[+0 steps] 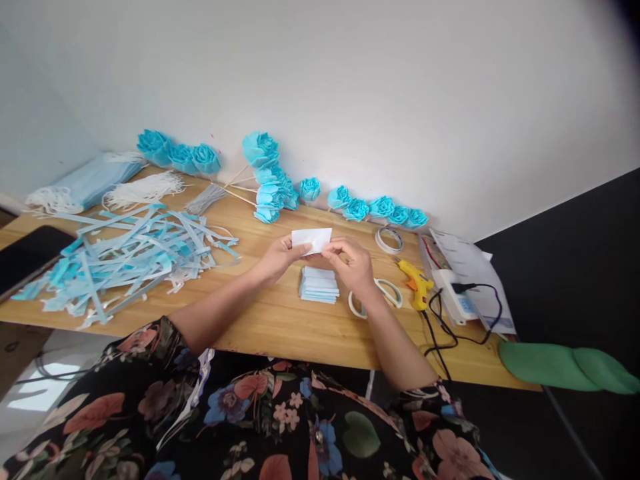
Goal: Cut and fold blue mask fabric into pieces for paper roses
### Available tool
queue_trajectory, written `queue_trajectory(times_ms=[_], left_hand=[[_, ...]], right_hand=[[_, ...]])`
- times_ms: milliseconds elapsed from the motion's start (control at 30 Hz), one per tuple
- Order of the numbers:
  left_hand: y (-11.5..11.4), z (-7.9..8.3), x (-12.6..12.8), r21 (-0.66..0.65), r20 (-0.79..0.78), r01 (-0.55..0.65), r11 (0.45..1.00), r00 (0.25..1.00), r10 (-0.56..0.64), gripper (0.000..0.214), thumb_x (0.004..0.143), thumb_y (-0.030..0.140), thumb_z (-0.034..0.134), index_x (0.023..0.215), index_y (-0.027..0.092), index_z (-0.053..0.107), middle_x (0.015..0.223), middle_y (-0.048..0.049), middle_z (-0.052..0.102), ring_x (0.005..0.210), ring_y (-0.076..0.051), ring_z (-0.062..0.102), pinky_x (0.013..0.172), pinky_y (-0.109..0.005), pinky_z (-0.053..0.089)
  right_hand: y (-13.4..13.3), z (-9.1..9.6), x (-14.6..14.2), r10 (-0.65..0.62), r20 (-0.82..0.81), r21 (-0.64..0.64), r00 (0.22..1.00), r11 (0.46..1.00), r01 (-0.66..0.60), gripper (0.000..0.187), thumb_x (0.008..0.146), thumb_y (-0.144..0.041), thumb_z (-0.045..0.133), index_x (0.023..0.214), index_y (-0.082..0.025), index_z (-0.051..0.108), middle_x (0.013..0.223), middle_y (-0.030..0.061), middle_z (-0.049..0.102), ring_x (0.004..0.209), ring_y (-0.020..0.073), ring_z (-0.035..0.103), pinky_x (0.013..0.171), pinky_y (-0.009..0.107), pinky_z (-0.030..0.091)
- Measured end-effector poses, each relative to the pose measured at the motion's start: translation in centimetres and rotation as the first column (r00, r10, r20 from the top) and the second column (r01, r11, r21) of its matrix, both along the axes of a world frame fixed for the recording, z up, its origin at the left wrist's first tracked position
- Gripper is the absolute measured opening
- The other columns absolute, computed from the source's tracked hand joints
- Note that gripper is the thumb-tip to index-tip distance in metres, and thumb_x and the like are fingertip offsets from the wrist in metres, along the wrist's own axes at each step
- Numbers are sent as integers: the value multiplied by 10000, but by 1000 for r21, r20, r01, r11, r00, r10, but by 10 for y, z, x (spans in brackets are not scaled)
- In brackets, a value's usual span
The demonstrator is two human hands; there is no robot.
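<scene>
A small white rectangle of fabric or paper (313, 239) is held up over the table between both hands. My left hand (284, 257) pinches its left end, thumb across the front. At its right end, the thumb and fingers of my right hand (351, 259) are closed on the edge. Just below the hands lies a neat stack of white and pale blue rectangles (319, 285), apart from the held piece. Scissors with cream handles (390, 293) lie partly hidden under my right forearm.
Cut blue and white strips (145, 253) are heaped at left, near a phone (33, 257) and face masks (95, 180). Blue flowers (267, 177) line the wall. At right are a tape roll (389, 240), a yellow glue gun (417, 283) and a power strip (453, 300) with cords.
</scene>
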State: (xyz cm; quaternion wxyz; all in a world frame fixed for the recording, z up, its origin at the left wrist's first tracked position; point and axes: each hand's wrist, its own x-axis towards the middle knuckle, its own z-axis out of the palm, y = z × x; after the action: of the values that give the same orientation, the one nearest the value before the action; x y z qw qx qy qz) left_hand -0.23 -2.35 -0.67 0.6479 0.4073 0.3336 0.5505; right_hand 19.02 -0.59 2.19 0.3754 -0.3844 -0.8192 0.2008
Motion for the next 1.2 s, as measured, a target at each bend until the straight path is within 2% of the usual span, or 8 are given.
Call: queue_trajectory(times_ms=[367, 467, 633, 733, 833, 1000, 1100, 1200], left_hand=[[-2, -5, 3, 21, -112, 48, 999, 993, -46, 506, 699, 477, 808, 1014, 95, 705, 978, -109, 772, 822, -232, 725, 834, -363, 550], [-1, -5, 2, 42, -138, 46, 998, 990, -39, 564, 719, 540, 775, 1047, 86, 707, 977, -119, 769, 818, -235, 724, 825, -364, 551], [-3, 1, -1, 84, -259, 1, 996, 966, 21, 632, 750, 642, 702, 1054, 87, 712, 1035, -124, 754, 967, -266, 692, 859, -362, 536], [-5, 6, -2, 99, -315, -8, 995, 948, 39, 663, 706, 570, 774, 1165, 103, 674, 1150, -130, 726, 1064, -275, 660, 899, -362, 523], [-5, 5, -1, 108, -346, -11, 994, 937, 48, 681, 689, 436, 822, 1251, 106, 626, 1202, -134, 704, 1071, -254, 657, 916, -345, 517], [-2, -3, 1, 116, -330, -49, 992, 940, 85, 553, 754, 338, 751, 1239, 105, 623, 1065, -91, 720, 815, -164, 681, 756, -287, 559], [-1, -5, 2, 117, -335, -70, 991, 936, 106, 506, 776, 305, 712, 1236, 111, 628, 1032, -74, 720, 733, -142, 675, 708, -277, 567], [-3, -2, 1, 195, -422, -82, 977, 893, 159, 427, 784, 270, 687, 1185, 126, 675, 1106, -85, 721, 850, -177, 686, 768, -288, 561]], right_hand=[[-9, -18, 2, -114, -143, -27, 983, 993, 111, 145, 893, -337, 634, 821, -218, 674, 805, 11, 723, 712, 157, 641, 710, 295, 508], [-10, -21, -1, -120, -163, -31, 979, 993, 117, 122, 886, -317, 644, 822, -217, 673, 800, 6, 723, 713, 155, 642, 720, 293, 509], [-10, -24, -1, -139, -162, -33, 977, 990, 136, 119, 878, -305, 643, 808, -213, 671, 792, 5, 721, 725, 158, 643, 733, 296, 509], [-10, -24, -1, -155, -178, -62, 972, 987, 146, 115, 870, -305, 649, 807, -212, 673, 794, 4, 726, 719, 157, 644, 731, 295, 510], [-10, -24, -2, -171, -197, -98, 965, 983, 154, 124, 869, -320, 655, 812, -213, 679, 790, 3, 726, 725, 159, 647, 733, 294, 515], [-11, -28, -3, -193, -205, -147, 960, 975, 164, 144, 858, -350, 675, 804, -217, 684, 812, 12, 728, 735, 164, 651, 757, 310, 519], [-9, -31, -3, -187, -239, -229, 953, 965, 132, 173, 847, -380, 690, 925, -226, 699, 875, 19, 727, 767, 166, 664, 774, 316, 530], [-7, -33, -2, -132, -288, -308, 949, 951, 39, 443, 831, -398, 709, 1238, -251, 616, 878, 9, 699, 788, 172, 662, 776, 326, 545]])
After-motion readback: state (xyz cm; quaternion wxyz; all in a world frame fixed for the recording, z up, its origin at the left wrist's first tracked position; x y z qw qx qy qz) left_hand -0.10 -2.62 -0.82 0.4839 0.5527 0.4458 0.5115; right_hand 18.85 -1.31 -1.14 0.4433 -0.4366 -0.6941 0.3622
